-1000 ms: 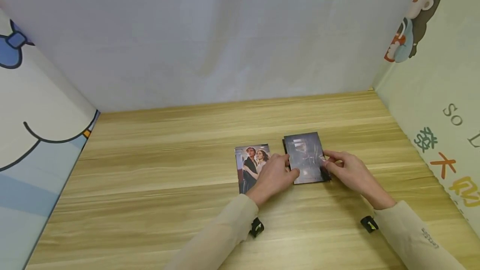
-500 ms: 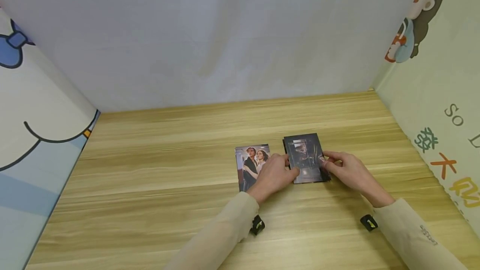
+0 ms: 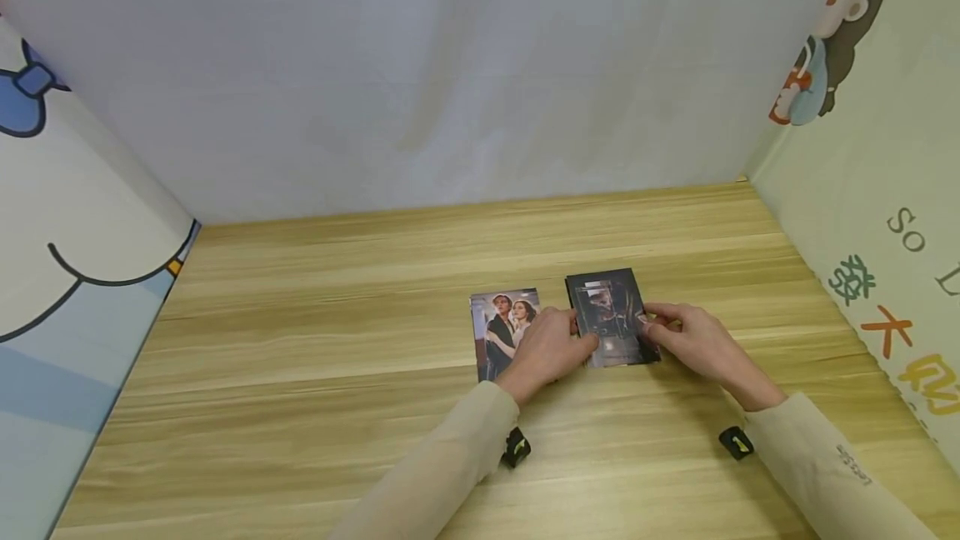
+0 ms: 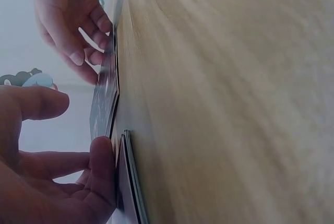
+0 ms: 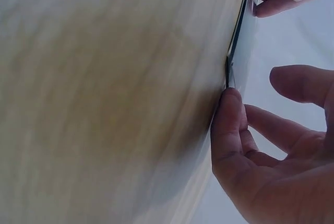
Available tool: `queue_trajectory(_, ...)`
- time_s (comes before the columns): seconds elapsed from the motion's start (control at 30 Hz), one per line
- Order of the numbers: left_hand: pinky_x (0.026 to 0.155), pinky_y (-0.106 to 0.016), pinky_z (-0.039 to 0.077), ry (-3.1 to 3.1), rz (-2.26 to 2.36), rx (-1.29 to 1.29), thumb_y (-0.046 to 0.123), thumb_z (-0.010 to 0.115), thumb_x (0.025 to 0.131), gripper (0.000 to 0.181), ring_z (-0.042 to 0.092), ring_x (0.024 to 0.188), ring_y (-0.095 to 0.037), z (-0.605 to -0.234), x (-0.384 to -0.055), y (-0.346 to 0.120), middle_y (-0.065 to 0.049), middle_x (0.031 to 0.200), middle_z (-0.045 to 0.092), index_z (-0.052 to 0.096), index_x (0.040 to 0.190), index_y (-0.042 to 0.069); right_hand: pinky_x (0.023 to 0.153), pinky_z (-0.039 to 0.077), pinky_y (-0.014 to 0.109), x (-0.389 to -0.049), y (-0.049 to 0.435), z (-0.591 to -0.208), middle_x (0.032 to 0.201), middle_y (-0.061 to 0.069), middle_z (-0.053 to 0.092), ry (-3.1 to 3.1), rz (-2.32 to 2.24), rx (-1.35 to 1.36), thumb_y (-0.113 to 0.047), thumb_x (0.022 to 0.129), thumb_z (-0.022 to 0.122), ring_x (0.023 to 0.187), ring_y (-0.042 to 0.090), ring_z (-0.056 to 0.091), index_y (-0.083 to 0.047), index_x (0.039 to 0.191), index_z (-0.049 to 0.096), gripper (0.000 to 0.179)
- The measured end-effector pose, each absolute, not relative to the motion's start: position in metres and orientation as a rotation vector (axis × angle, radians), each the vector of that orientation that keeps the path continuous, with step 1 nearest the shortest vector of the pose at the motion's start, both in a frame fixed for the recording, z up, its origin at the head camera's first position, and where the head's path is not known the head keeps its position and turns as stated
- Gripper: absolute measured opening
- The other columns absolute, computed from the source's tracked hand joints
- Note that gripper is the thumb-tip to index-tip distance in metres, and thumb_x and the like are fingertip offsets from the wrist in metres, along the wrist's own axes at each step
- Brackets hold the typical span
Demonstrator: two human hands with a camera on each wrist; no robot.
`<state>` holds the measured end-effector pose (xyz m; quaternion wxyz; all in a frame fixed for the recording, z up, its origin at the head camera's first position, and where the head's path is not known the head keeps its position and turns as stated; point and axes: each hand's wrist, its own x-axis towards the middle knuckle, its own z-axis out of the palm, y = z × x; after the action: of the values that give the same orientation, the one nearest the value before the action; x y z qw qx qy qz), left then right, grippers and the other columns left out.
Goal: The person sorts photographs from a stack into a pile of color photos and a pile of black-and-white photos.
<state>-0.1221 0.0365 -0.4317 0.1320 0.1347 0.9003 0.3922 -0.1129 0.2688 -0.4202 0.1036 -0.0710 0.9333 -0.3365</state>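
Note:
Two small stacks of picture cards lie side by side on the wooden table. The right stack (image 3: 611,307) has a dark glossy scene on top, and darker edges show beneath its top card. My left hand (image 3: 546,348) touches this stack's left edge with its fingertips, thumb raised over the lower left corner. Opposite, my right hand (image 3: 693,344) has its fingertips at the right edge, its thumb standing off in the right wrist view. The left stack (image 3: 504,332), showing a couple, is partly hidden under my left hand; its layered edges (image 4: 133,177) show in the left wrist view.
The wooden tabletop (image 3: 300,340) stretches out on all sides of the cards. A pale back wall (image 3: 450,90) closes off the far edge. Printed side walls stand at left (image 3: 90,190) and right (image 3: 877,232).
The top card of the right stack has slid slightly toward me, and the glare on it has faded, so its dark picture shows more clearly. Both hands stay nearly in place.

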Motion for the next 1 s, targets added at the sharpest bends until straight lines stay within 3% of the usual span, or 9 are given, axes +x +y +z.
queue_trajectory(0.13, 0.043, -0.022, 0.021, 2.613, 1.136, 0.387, 0.024, 0.068, 0.094, 0.038, 0.026, 0.045, -0.008, -0.432, -0.123, 0.037, 0.005, 0.058, 0.035, 0.045, 0.066, 0.014, 0.067, 0.047, 0.033, -0.114, 0.269, -0.421, 0.106, 0.021, 0.072, 2.755, -0.977, -0.222, -0.021, 0.103, 0.062, 0.086, 0.024, 0.061, 0.012, 0.138, 0.058, 0.048)
queue_trajectory(0.4, 0.042, -0.025, 0.027, 2.632, 1.149, 0.399, 0.025, 0.066, 0.093, 0.039, 0.03, 0.043, -0.01, -0.443, -0.128, 0.038, 0.005, 0.053, 0.037, 0.044, 0.061, 0.016, 0.073, 0.05, 0.035, -0.115, 0.268, -0.421, 0.105, 0.015, 0.073, 2.756, -0.949, -0.229, -0.021, 0.102, 0.062, 0.091, 0.025, 0.064, 0.012, 0.137, 0.059, 0.048)
queue_trajectory(0.5, 0.049, -0.026, 0.039, 2.625, 1.133, 0.393, 0.025, 0.066, 0.092, 0.034, 0.038, 0.049, -0.012, -0.442, -0.129, 0.037, -0.003, 0.064, 0.054, 0.05, 0.064, 0.013, 0.076, 0.051, 0.037, -0.116, 0.267, -0.421, 0.106, 0.016, 0.073, 2.753, -0.94, -0.238, -0.021, 0.103, 0.062, 0.093, 0.026, 0.065, 0.012, 0.137, 0.059, 0.048)
queue_trajectory(0.57, 0.06, -0.027, 0.048, 2.606, 1.126, 0.378, 0.026, 0.067, 0.092, 0.029, 0.044, 0.055, -0.013, -0.436, -0.127, 0.036, -0.012, 0.083, 0.067, 0.06, 0.071, 0.008, 0.077, 0.052, 0.039, -0.116, 0.268, -0.42, 0.106, 0.016, 0.073, 2.75, -0.93, -0.25, -0.021, 0.103, 0.061, 0.094, 0.027, 0.065, 0.013, 0.137, 0.059, 0.048)
queue_trajectory(0.63, 0.07, -0.028, 0.049, 2.588, 1.111, 0.372, 0.026, 0.068, 0.094, 0.026, 0.048, 0.06, -0.013, -0.429, -0.125, 0.035, -0.015, 0.098, 0.07, 0.064, 0.078, 0.005, 0.078, 0.053, 0.041, -0.116, 0.268, -0.42, 0.107, 0.017, 0.073, 2.746, -0.919, -0.258, -0.022, 0.103, 0.061, 0.094, 0.027, 0.064, 0.013, 0.137, 0.059, 0.048)
queue_trajectory(0.73, 0.062, -0.027, 0.046, 2.576, 1.106, 0.364, 0.027, 0.068, 0.095, 0.028, 0.046, 0.056, -0.013, -0.428, -0.125, 0.035, -0.01, 0.083, 0.065, 0.062, 0.076, 0.007, 0.077, 0.052, 0.04, -0.116, 0.268, -0.419, 0.108, 0.018, 0.072, 2.738, -0.905, -0.268, -0.022, 0.103, 0.06, 0.092, 0.026, 0.063, 0.014, 0.137, 0.057, 0.049)
queue_trajectory(0.83, 0.049, -0.025, 0.036, 2.557, 1.122, 0.355, 0.026, 0.068, 0.095, 0.038, 0.039, 0.05, -0.012, -0.426, -0.124, 0.035, 0.001, 0.06, 0.045, 0.049, 0.066, 0.013, 0.076, 0.051, 0.038, -0.116, 0.268, -0.418, 0.11, 0.02, 0.072, 2.732, -0.898, -0.269, -0.023, 0.104, 0.06, 0.09, 0.025, 0.062, 0.015, 0.137, 0.056, 0.051)
queue_trajectory(1.0, 0.044, -0.024, 0.029, 2.531, 1.154, 0.329, 0.027, 0.069, 0.096, 0.043, 0.033, 0.046, -0.01, -0.423, -0.122, 0.034, 0.007, 0.052, 0.033, 0.045, 0.063, 0.013, 0.08, 0.053, 0.042, -0.115, 0.267, -0.417, 0.111, 0.021, 0.071, 2.74, -0.894, -0.25, -0.024, 0.103, 0.06, 0.097, 0.03, 0.064, 0.017, 0.138, 0.054, 0.055)
